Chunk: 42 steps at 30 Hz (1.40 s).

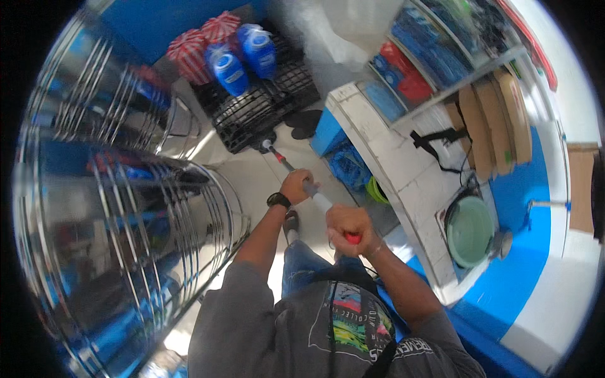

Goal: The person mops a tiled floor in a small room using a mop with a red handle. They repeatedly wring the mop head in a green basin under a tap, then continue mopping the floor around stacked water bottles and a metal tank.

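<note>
A long grey and white pole [320,200] with red parts slants away from my body. My left hand [295,187], with a dark watch on its wrist, is wrapped round the middle of it. Nearer to me, my right hand [350,225] is closed round the top end, where a red cap shows below the fingers. The pole's far end reaches the floor at the near edge of a black plastic pallet [246,120]. What is fixed to that end is too small to tell. On the pallet stand blue bottle-shaped packs [232,72] and red-and-white striped bundles [188,55].
Chrome wire racks [126,214] line the left side. On the right runs a white tiled counter [384,154] with a green basin [470,232], cardboard pieces [498,126] and a black strap [435,138]. Below it lie blue plastic bags [348,167]. Shelves [428,44] stand beyond.
</note>
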Available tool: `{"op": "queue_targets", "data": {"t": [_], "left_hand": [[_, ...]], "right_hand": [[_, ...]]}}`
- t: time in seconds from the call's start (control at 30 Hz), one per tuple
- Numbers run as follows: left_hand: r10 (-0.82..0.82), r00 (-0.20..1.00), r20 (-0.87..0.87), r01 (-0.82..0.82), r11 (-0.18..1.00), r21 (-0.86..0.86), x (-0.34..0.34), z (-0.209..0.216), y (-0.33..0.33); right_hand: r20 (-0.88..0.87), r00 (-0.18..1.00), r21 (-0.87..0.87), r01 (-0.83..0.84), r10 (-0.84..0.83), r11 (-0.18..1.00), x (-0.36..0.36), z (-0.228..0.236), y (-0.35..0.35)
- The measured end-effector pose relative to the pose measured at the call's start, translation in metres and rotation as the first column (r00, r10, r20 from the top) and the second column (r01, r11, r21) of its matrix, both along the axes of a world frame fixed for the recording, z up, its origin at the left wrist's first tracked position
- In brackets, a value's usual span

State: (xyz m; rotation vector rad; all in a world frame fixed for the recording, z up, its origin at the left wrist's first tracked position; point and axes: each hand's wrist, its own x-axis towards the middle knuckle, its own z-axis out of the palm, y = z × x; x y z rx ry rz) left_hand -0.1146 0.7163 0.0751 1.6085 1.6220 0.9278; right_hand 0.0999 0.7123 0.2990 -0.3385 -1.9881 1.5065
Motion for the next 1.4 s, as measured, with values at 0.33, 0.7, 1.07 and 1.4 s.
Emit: {"op": "queue_targets", "data": {"t": [0.33,0.7,1.07,1.4], "left_hand": [[-0.545,0.832,0.102,0.546,0.837,0.018,0.178,0.035,-0.063],[-0.882,0.397,0.254,0.916,0.399,-0.045,0.252,0.068,-0.095],[-0.783,0.621,0.041,0.783,0.617,-0.082,0.156,0.032,-0.029],[-0.494,0.869,-0.035,0.495,0.868,0.043,0.2,0.0,-0.113]], "right_hand": [[0.061,0.793,-0.241,0.601,-0.606,0.762,0.133,0.107,-0.111],[0.011,0.648,-0.13,0.756,-0.761,0.642,0.131,0.129,-0.173],[-0.181,0.723,-0.002,0.678,-0.667,0.735,0.095,0.062,-0.134],[-0.032,0.749,0.019,0.663,-0.662,0.748,0.152,0.021,-0.223]]}}
